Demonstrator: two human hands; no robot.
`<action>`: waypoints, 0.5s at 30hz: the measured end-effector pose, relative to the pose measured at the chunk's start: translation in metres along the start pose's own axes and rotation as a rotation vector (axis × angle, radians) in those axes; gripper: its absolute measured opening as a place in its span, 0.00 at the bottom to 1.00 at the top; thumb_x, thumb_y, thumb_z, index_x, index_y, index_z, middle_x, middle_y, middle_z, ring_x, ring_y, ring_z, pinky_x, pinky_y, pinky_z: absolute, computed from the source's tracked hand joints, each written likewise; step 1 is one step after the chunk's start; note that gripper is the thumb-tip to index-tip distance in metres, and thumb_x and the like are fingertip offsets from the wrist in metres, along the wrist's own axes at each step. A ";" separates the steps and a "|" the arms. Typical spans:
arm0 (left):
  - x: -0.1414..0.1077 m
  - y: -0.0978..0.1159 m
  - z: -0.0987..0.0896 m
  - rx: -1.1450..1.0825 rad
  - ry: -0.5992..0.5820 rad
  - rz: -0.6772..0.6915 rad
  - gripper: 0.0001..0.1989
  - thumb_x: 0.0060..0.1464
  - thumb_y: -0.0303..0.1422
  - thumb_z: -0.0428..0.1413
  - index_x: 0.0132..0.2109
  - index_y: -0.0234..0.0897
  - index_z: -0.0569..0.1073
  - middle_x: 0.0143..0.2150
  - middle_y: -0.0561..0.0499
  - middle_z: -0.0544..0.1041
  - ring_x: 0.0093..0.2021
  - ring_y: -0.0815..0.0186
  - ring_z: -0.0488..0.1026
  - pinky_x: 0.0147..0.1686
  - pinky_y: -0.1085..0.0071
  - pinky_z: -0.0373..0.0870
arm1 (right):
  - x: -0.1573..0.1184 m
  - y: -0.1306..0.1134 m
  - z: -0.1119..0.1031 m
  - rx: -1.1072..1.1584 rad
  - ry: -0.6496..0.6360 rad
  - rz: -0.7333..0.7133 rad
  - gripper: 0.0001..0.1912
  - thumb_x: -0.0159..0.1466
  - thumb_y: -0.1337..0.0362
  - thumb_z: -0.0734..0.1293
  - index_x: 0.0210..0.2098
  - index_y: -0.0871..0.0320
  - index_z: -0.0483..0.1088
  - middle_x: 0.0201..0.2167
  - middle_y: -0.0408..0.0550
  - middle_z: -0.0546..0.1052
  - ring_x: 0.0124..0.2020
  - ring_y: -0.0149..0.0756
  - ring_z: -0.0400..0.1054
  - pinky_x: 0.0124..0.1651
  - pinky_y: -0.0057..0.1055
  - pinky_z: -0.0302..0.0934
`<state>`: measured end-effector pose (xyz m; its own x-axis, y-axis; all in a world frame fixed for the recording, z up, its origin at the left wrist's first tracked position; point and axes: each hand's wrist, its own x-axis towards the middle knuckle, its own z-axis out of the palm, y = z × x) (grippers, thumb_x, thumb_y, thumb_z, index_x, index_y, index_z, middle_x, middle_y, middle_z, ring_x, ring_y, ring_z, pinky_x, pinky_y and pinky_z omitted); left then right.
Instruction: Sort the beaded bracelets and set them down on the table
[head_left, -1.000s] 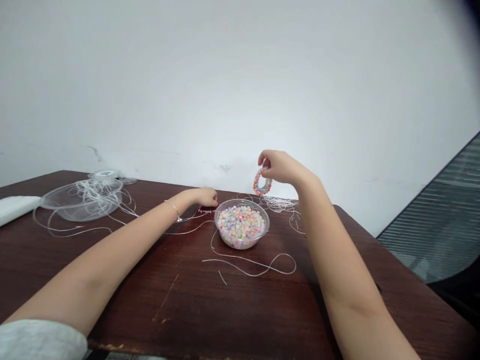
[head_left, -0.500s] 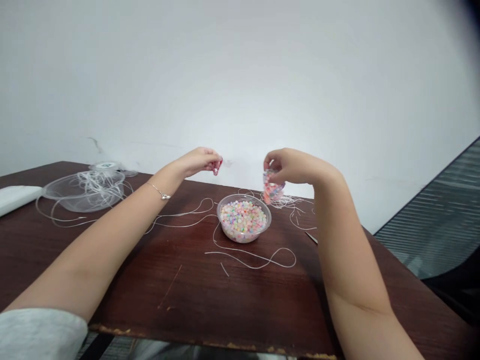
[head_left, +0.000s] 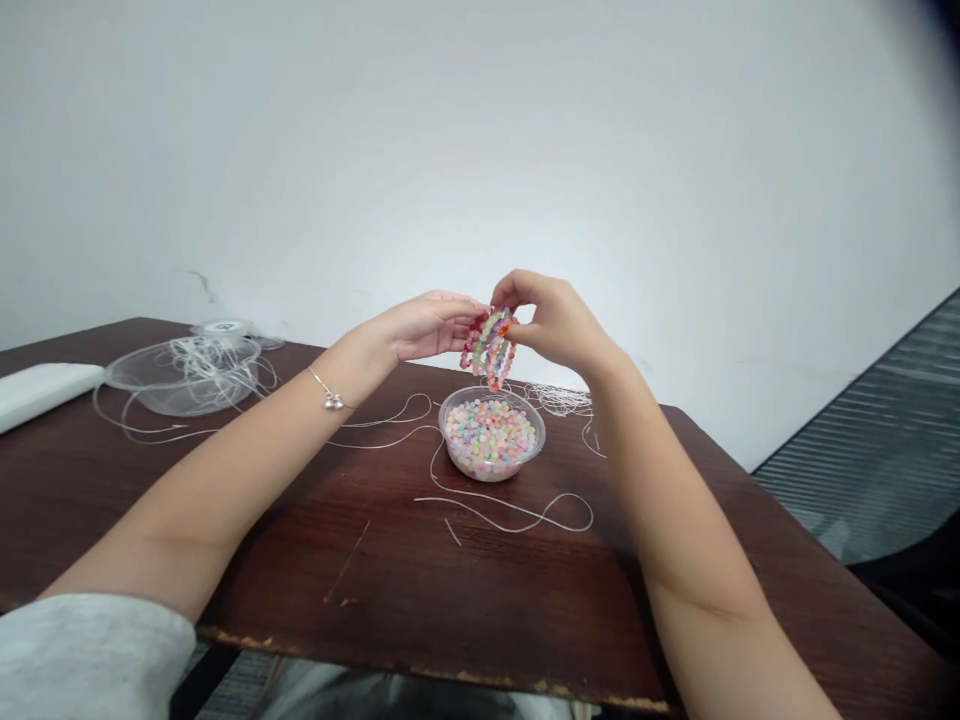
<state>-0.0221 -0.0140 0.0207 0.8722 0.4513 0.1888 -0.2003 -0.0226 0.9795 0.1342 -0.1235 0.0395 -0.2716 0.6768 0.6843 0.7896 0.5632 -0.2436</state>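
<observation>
Bowl (head_left: 492, 470) of pastel beads (head_left: 480, 430), apparently plastic, below hand-held beaded loops (head_left: 491, 350).

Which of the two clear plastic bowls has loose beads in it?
The middle bowl, nearer the held-up beaded loops: it is full of multicoloured beads, while the far-left bowl carries a tangle of white cord.

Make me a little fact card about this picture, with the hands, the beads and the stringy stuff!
left hand: fingers on the beaded bracelets
right hand: pinching the beaded bracelets
beaded bracelets: several, bunched together, held above the table
bead bowl: see-through, full of small pastel beads
loose string: curly, nearer you than the bowl
clear tub: at the left, with tangled white string
table: dark reddish brown
</observation>
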 end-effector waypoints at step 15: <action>0.006 -0.007 -0.005 -0.205 -0.068 -0.116 0.06 0.57 0.26 0.51 0.36 0.30 0.72 0.32 0.47 0.76 0.35 0.66 0.74 0.47 0.65 0.70 | -0.003 0.015 -0.007 0.042 -0.123 -0.066 0.11 0.56 0.75 0.63 0.35 0.56 0.71 0.36 0.45 0.74 0.40 0.33 0.67 0.47 0.34 0.61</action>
<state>-0.0174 -0.0068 0.0148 0.9212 0.3791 0.0873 -0.1777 0.2106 0.9613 0.1511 -0.1206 0.0384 -0.3895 0.6891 0.6111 0.7445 0.6262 -0.2315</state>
